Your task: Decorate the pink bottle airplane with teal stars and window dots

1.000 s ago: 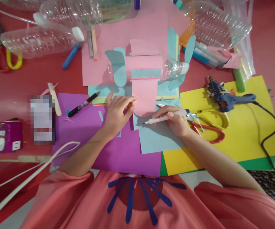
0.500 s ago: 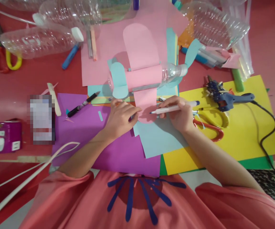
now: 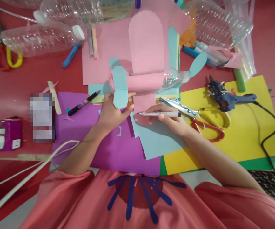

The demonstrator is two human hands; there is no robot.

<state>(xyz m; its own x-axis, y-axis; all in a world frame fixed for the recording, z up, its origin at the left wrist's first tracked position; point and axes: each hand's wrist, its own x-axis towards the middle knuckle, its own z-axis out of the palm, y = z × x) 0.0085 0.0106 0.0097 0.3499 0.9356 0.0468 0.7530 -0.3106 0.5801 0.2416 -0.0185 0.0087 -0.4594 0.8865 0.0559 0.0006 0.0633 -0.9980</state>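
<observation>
1. Left hand (image 3: 112,113) gripping the bottle plane (image 3: 142,81) at its blue tail fin (image 3: 120,87), fingers curled.
2. Right hand (image 3: 172,119) pinching a marker (image 3: 158,114), tip over the pink wing (image 3: 143,106) just left of it.
3. Best held steady, tracing slowly; scissors (image 3: 194,116) lying just beyond the knuckles.

You can read no text anywhere here. The white marker (image 3: 160,114) carries a dark line of print along its barrel, but it is too small to make out. The black pen (image 3: 83,103) shows pale markings that are equally illegible. One item on the tabletop (image 3: 20,79) is pixelated.
</observation>
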